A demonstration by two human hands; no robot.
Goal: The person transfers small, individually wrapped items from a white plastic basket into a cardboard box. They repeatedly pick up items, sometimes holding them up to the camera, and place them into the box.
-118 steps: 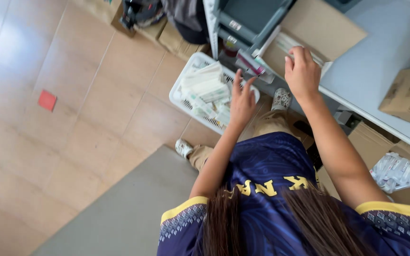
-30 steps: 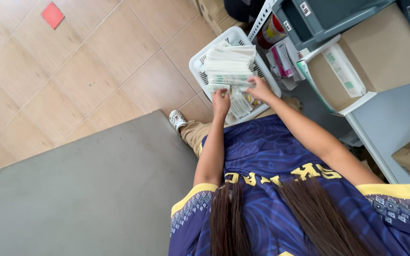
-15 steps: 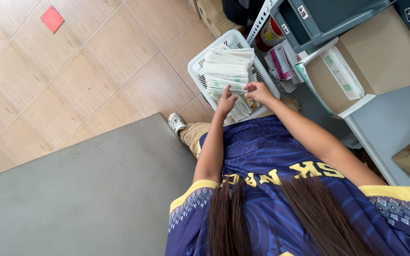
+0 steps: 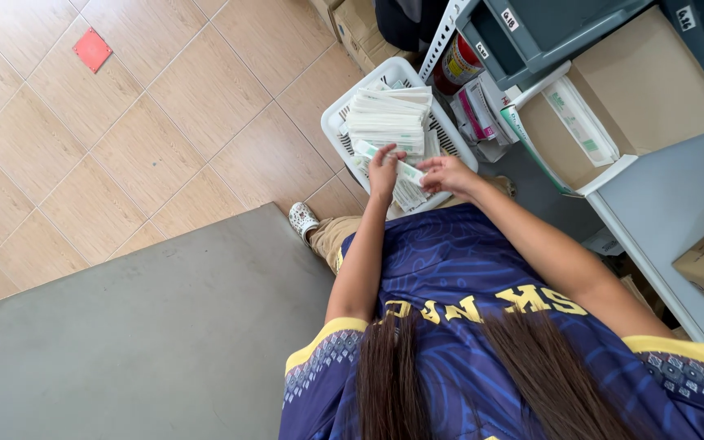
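Left hand [image 4: 384, 169] and right hand [image 4: 443, 173] both pinch a flat white-green packet [image 4: 407, 172] over white basket [image 4: 344, 151], tan tiled floor [image 4: 124, 138] at 9 o'clock

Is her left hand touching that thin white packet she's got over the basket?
Touching. The head view shows the left hand pinching one end of the white packet, with the right hand at the other end.

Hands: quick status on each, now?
Left hand: shut on a white-and-green packet.
Right hand: pinching the same packet over the white basket.
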